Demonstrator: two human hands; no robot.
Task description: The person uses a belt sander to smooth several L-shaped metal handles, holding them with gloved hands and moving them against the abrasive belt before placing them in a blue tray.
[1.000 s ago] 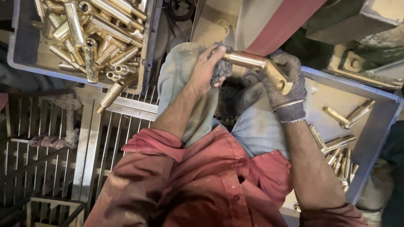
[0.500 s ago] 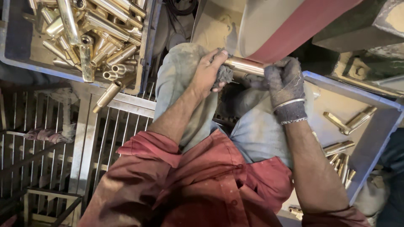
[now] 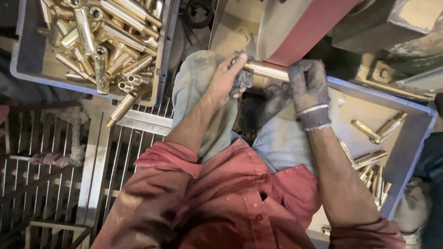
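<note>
A shiny brass tube [image 3: 265, 70] lies across my lap, pressed up against the red sanding belt [image 3: 310, 28] of a machine. My left hand [image 3: 224, 79] is bare and grips the tube's left end through a dark grey rag [image 3: 241, 81]. My right hand [image 3: 308, 87], in a grey knitted glove, is closed around the tube's right end just under the belt. Both forearms reach forward over my jeans and red shirt.
A grey bin [image 3: 27, 69] at upper left holds several brass tubes [image 3: 108, 37]; one tube [image 3: 121, 108] hangs over its edge. A second grey bin [image 3: 406, 152] at right holds a few brass parts [image 3: 376, 131]. A metal grating [image 3: 55, 175] covers the lower left.
Both hands have carried the brass tube up and away from me, from in front of the belt until it meets the red belt. The right hand now covers the tube's right end.
</note>
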